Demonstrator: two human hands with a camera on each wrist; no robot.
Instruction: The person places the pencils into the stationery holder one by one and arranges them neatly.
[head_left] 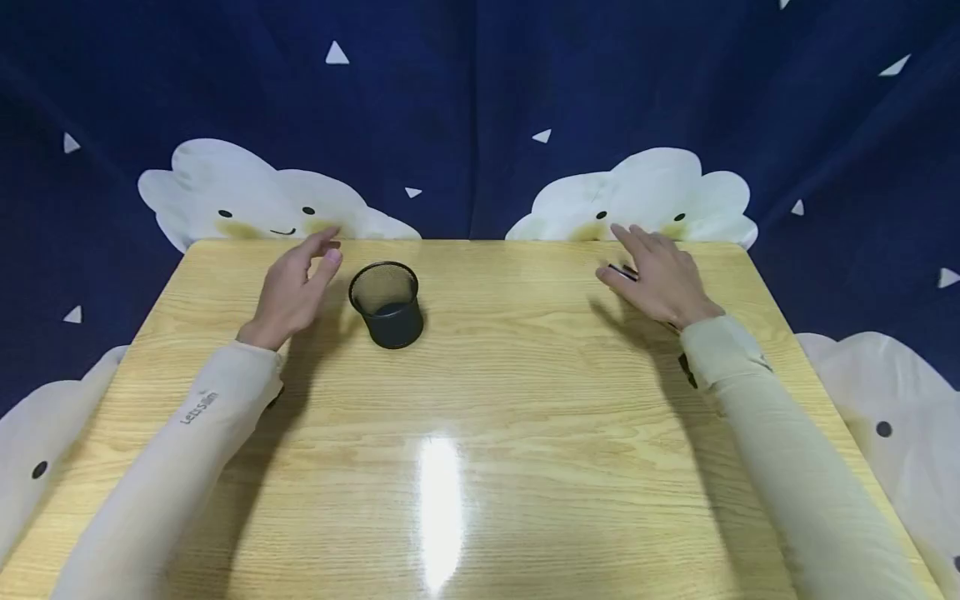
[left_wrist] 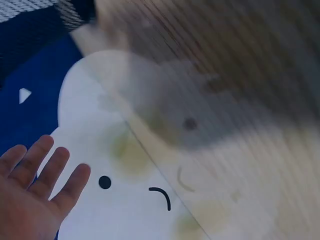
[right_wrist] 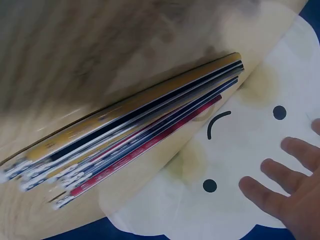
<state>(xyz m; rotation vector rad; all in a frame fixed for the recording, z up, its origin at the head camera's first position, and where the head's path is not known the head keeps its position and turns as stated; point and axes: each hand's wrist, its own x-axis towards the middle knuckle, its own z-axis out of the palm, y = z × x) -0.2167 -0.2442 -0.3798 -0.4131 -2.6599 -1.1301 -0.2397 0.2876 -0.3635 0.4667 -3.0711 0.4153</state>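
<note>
My left hand (head_left: 291,287) hovers over the far left of the table with relaxed, spread fingers and holds nothing. In the left wrist view its straight fingers (left_wrist: 47,162) show. Just right of it stands an upright black mesh pen cup (head_left: 396,323), with nothing seen inside. My right hand (head_left: 660,279) hangs at the far right, fingers extended, above a bundle of pencils (right_wrist: 145,111) that it mostly hides in the head view. Lying side by side on the table, several pencils show yellow, dark blue and red sides with whitish ends. The right fingers (right_wrist: 262,192) stand apart from them.
The light wood table (head_left: 480,375) ends at a far edge just beyond both hands. Behind it hangs a dark blue curtain (head_left: 420,100) with white clouds and triangles. A bright light reflection (head_left: 440,508) lies on the near tabletop.
</note>
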